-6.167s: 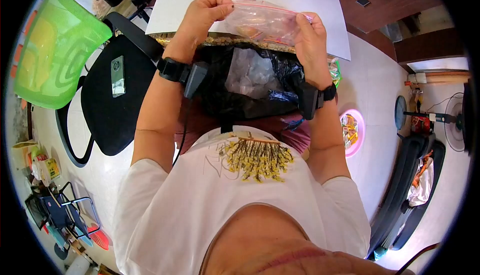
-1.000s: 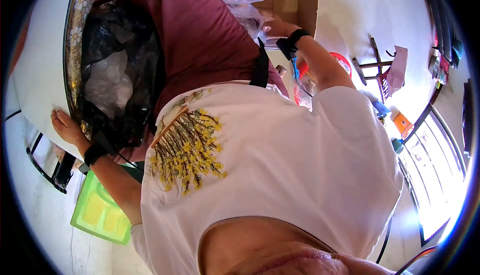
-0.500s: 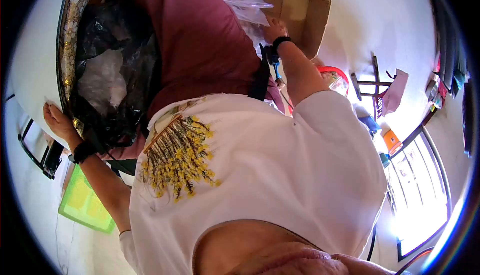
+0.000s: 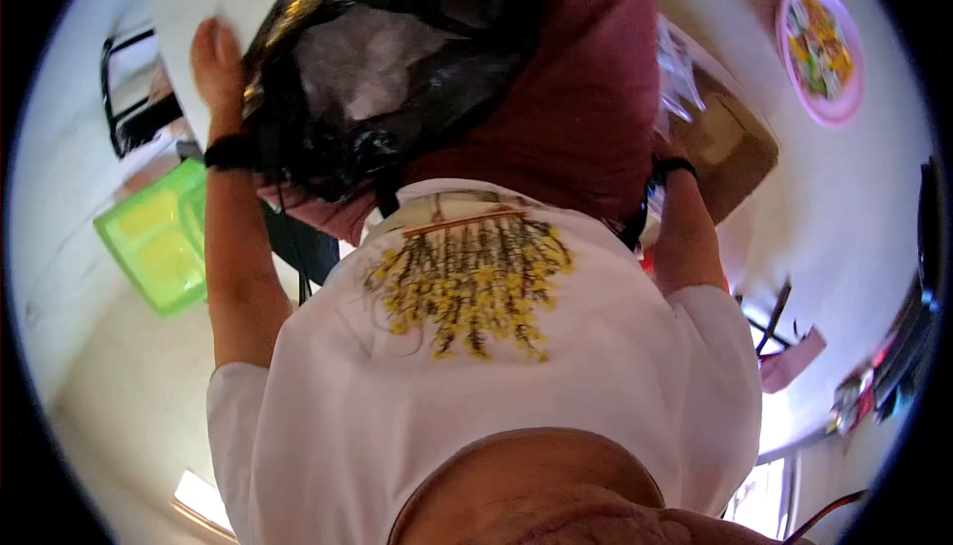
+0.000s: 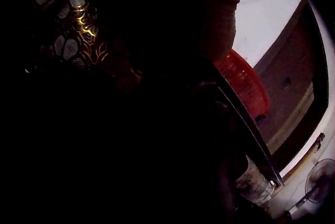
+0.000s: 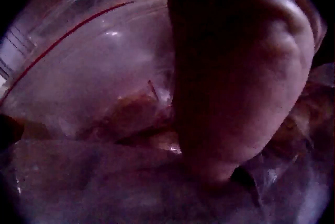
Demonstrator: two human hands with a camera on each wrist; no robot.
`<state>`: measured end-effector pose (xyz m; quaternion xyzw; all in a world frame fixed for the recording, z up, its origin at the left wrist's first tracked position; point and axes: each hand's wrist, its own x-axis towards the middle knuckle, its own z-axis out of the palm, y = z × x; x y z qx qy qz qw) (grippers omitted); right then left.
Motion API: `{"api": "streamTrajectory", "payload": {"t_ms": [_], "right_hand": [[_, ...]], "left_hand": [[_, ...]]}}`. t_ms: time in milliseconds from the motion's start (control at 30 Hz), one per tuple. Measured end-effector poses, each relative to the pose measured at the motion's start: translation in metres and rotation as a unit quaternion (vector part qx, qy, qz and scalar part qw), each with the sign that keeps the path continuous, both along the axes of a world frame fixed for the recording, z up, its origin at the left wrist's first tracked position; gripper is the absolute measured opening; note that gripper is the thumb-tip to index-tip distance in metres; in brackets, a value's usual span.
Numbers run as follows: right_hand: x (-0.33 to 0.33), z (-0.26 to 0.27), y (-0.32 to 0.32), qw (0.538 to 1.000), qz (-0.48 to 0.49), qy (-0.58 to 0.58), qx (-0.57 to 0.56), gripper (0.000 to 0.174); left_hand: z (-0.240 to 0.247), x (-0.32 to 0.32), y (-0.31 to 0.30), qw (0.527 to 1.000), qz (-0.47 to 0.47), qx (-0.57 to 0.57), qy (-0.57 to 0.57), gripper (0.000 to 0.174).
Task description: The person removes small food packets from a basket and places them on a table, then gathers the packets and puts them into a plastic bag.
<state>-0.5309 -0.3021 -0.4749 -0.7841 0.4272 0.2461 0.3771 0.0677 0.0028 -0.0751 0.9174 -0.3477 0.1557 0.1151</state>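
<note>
The left hand (image 4: 216, 68) rests at the white table's edge (image 4: 184, 9), fingers loosely extended and nothing visible in them. Beside it, a black plastic bag (image 4: 476, 9) lies across the lap with clear plastic bags (image 4: 357, 59) in it. Low beside the thigh, the right hand (image 4: 667, 148) is mostly hidden. In the right wrist view, this hand (image 6: 241, 83) reaches down among clear bags with brownish contents; one bag (image 6: 94, 56) has a red zip line. Its fingertips are hidden, so a grip cannot be told.
A cardboard box (image 4: 735, 148) stands on the floor by the right hand, with clear bags (image 4: 677, 73) at its side. Beyond is a pink basin (image 4: 782, 44) of colourful packets. A green chair back (image 4: 149, 237) is at left. The left wrist view shows a red basket (image 5: 243, 85).
Both hands stretched a clear zip bag over the table earlier; now they are apart. Since half a second ago, the head view has turned, and the right hand is less visible beside the thigh.
</note>
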Motion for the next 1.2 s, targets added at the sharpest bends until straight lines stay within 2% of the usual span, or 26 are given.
{"api": "streamTrajectory", "payload": {"t_ms": [33,67,100,333,433,467,500,567,600,633,667,733,767,800,833,967,1067,1167,1200], "right_hand": [[-0.004,-0.018,0.004,0.999,0.009,0.039,0.014,0.062],[-0.016,-0.067,0.007,1.000,0.026,0.014,-0.002,0.061],[-0.023,-0.064,0.001,0.999,0.029,0.028,-0.001,0.060],[-0.050,-0.040,-0.035,0.995,0.103,0.010,-0.014,0.052],[-0.081,-0.041,-0.064,0.988,0.150,-0.040,0.000,0.050],[-0.086,-0.027,-0.071,0.986,0.149,-0.066,0.019,0.049],[-0.095,-0.011,-0.077,0.991,0.069,-0.088,0.080,0.031],[-0.077,0.035,-0.091,0.984,0.162,0.078,0.000,0.049],[-0.067,0.091,-0.097,0.957,0.269,0.037,-0.104,0.019],[-0.058,0.114,-0.103,0.975,0.176,-0.050,-0.124,0.027],[-0.049,0.137,-0.110,0.975,0.091,-0.149,-0.140,0.037],[0.027,0.257,-0.100,0.997,-0.003,0.003,-0.072,0.031],[0.048,0.281,-0.102,0.990,-0.011,-0.041,-0.134,0.030],[0.068,0.309,-0.097,0.978,-0.017,-0.080,-0.191,0.029],[0.091,0.338,-0.094,0.966,0.007,-0.136,-0.220,0.028],[0.209,0.451,-0.071,0.894,0.101,-0.324,-0.292,0.027],[0.297,0.508,-0.050,0.845,0.152,-0.461,-0.226,0.024],[0.385,0.539,-0.038,0.765,0.205,-0.573,-0.211,0.020],[0.415,0.545,-0.040,0.740,0.221,-0.591,-0.233,0.020]], "left_hand": [[0.004,-0.007,0.001,1.000,-0.005,0.011,-0.022,0.041],[0.006,-0.014,-0.003,1.000,0.022,-0.006,-0.012,0.038],[0.004,-0.007,-0.003,0.998,-0.021,0.018,-0.059,0.037],[0.011,-0.026,-0.018,0.996,-0.025,-0.016,-0.081,0.034],[0.010,-0.029,-0.018,0.997,-0.006,-0.004,-0.071,0.038],[0.010,-0.031,-0.021,0.998,-0.002,-0.006,-0.068,0.038],[0.012,-0.034,-0.024,0.998,0.002,-0.009,-0.066,0.037],[0.013,-0.042,-0.026,0.999,0.032,0.008,-0.037,0.035],[0.013,-0.040,-0.029,0.998,0.056,0.020,-0.022,0.032],[0.006,-0.039,-0.027,0.998,0.035,-0.009,-0.059,0.033],[0.004,-0.043,-0.028,0.994,0.044,0.000,-0.101,0.034],[0.011,-0.052,-0.032,0.996,0.040,-0.032,-0.071,0.034],[0.013,-0.056,-0.034,0.994,0.053,-0.012,-0.090,0.036],[0.010,-0.057,-0.033,0.992,0.057,-0.010,-0.114,0.040],[0.015,-0.060,-0.034,0.994,0.064,-0.013,-0.090,0.041],[0.043,-0.059,-0.036,0.996,0.074,0.002,0.051,0.044],[0.047,-0.049,-0.040,0.992,0.097,-0.007,0.084,0.046],[0.026,-0.045,-0.045,0.992,0.125,-0.034,-0.009,0.047],[0.028,-0.046,-0.046,0.991,0.125,-0.037,0.001,0.046]]}}
